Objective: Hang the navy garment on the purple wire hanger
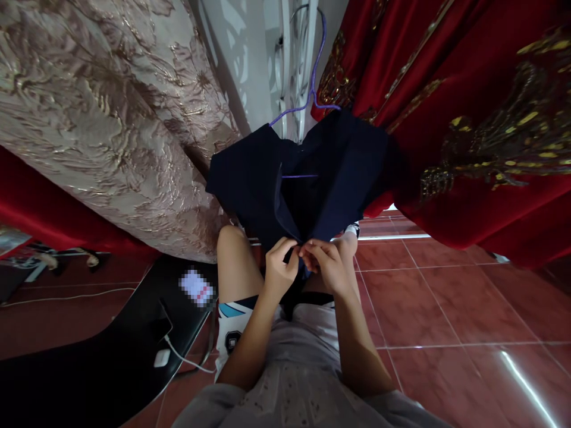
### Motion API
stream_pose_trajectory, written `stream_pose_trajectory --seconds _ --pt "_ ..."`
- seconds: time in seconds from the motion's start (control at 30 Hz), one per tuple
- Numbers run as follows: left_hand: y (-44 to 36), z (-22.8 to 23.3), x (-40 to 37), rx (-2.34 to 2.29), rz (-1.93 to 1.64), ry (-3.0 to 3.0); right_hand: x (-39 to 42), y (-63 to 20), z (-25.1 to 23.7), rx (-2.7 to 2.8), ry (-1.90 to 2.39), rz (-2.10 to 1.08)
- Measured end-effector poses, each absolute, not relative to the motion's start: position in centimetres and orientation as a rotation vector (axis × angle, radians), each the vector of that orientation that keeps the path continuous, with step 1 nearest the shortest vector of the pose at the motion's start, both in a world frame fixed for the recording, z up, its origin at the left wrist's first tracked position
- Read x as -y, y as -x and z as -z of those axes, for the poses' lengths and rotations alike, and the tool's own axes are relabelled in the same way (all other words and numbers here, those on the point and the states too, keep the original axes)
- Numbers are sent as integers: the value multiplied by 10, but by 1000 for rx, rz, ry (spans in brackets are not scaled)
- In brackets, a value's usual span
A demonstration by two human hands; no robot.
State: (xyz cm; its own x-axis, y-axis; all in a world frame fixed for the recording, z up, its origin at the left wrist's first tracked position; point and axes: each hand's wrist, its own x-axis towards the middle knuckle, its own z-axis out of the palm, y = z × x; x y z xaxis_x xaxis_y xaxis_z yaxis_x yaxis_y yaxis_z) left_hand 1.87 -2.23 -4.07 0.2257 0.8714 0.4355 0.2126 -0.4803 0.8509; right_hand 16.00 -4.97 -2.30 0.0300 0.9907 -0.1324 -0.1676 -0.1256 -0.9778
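A dark navy garment [267, 178] hangs in front of me on a purple hanger [312, 89]. Its two front edges meet low down, just above my knees. My left hand [280, 266] pinches the left front edge between thumb and fingers. My right hand [325, 261] pinches the right front edge, fingertips touching those of the left hand. Both hands are closed on the cloth at the same spot. What lies between the fingertips is too small to tell.
A beige gold-patterned garment [111, 119] hangs at the left, a red gold-embroidered one [468, 119] at the right. A black table [102, 362] at lower left holds a phone with a white charger cable [178, 356]. Red floor tiles [446, 309] spread to the right.
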Motion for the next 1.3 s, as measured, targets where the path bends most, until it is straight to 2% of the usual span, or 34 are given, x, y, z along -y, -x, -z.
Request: stream_pose_trajectory --seconds 0.27,0.37,0.57,0.73,0.87,0.97,1.13,1.3 --pt "-23 48 24 -1006 -1332 -1857 36 -171 8 998 1121 -1385" --pt "-25 63 16 -1048 -1304 -1879 10 -178 -24 1013 1052 -1320" --pt "-30 79 -16 -1051 -1178 -1970 -43 -186 -101 922 875 -947" --pt "-17 22 -45 -832 -1055 -2070 -39 -176 -95 1016 875 -934" --pt "-17 -51 -65 -738 -1534 -2101 -34 -175 -94 1099 916 -849" --pt "-29 -87 -75 -696 -1644 -2284 -35 -176 -103 1176 943 -736" --pt "-34 -110 -65 -654 -1630 -2413 -41 -176 -75 1192 1064 -595" --pt "16 -114 -104 -830 -2122 -1872 -41 -163 -22 1231 1226 -737"
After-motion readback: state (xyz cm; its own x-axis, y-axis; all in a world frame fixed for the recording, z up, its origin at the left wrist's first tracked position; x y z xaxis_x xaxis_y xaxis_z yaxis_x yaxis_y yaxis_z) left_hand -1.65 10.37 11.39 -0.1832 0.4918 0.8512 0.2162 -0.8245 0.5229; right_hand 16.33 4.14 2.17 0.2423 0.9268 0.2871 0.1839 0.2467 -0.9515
